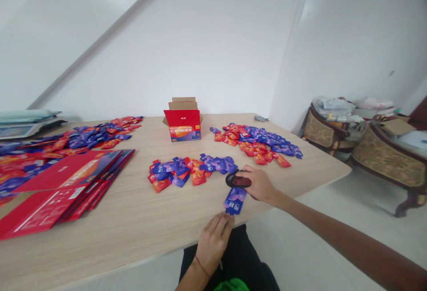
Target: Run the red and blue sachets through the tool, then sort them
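Observation:
Close to the table's front edge, my left hand (215,237) pinches the near end of a blue-purple sachet (234,201) with white lettering. My right hand (258,184) grips a dark, rounded hand tool (230,179) with a reddish-brown middle, at the far end of that sachet. What kind of tool it is, I cannot make out. Just beyond the tool and to its left lies a small pile of red and purple sachets (198,177).
An open red carton (184,124) stands at the back. To its right is a spread of sachets (260,142). Flattened red cartons (73,171) and a large sachet heap (93,137) lie left, near a scale (20,131). Bag-laden chairs (387,164) stand right of the table (133,233).

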`<action>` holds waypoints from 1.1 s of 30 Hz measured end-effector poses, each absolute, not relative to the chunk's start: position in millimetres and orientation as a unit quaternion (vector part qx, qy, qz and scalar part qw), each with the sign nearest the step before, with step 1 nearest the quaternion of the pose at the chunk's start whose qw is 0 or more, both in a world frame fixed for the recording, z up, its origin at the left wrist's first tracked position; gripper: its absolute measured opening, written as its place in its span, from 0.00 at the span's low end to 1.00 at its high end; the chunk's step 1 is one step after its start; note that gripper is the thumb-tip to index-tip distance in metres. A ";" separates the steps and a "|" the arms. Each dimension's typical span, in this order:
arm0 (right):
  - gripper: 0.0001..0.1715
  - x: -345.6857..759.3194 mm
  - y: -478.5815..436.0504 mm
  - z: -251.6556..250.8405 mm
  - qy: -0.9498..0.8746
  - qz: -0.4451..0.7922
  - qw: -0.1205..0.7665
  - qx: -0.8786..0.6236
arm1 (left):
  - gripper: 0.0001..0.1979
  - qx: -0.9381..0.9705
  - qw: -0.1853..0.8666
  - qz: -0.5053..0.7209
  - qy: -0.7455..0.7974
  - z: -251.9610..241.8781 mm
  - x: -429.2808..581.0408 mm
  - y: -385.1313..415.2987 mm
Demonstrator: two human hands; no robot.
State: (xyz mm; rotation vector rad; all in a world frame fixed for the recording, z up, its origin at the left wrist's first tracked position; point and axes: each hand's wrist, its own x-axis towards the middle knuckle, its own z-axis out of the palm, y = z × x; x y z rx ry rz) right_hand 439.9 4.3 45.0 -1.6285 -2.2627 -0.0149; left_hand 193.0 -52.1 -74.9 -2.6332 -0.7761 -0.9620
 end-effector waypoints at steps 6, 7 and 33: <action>0.20 395.6 -29.5 22.1 -0.865 0.048 0.104 -0.489 | 0.15 -0.901 0.113 -0.320 -0.272 -74.0 194.2 -52.3; 0.19 394.6 -27.7 17.5 -0.865 0.045 0.093 -0.491 | 0.16 -0.902 0.110 -0.317 -0.272 -73.9 194.3 -52.3; 0.17 642.3 22.4 -28.9 -0.523 0.010 0.371 -0.767 | 0.20 -0.864 0.060 -0.306 -0.396 -45.9 217.9 -59.1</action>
